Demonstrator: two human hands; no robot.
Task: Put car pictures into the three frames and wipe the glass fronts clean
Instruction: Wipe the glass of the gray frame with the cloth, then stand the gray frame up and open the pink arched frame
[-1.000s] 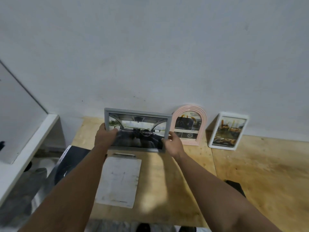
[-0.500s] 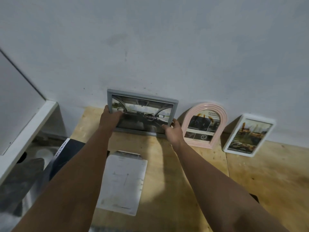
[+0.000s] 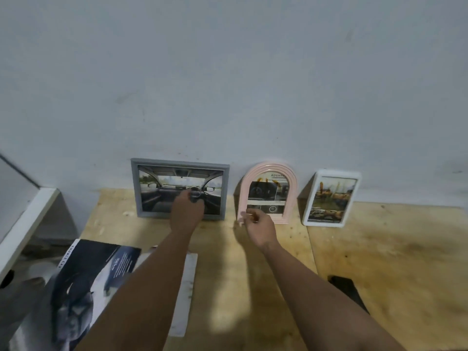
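Three frames lean upright against the wall at the back of the wooden table (image 3: 379, 262). The grey frame (image 3: 157, 173) on the left holds a car-interior picture. To its right the pink arched frame (image 3: 268, 193) holds a car picture, and the white frame (image 3: 331, 197) beyond it holds a yellowish picture. My left hand (image 3: 187, 211) hovers in front of the grey frame's lower right part, fingers loosely curled, holding nothing that I can see. My right hand (image 3: 260, 226) is just before the pink frame's lower left corner, fingers loosely curled and empty.
A dark car magazine (image 3: 83, 287) lies at the table's left edge. A pale flat sheet (image 3: 186, 295) lies partly under my left forearm. A black object (image 3: 347, 290) sits near the front right. A white ledge (image 3: 25, 224) runs along the left.
Both hands carried the grey frame back and stood it against the wall, then let go. My right hand has drawn away to the right, toward the pink frame.
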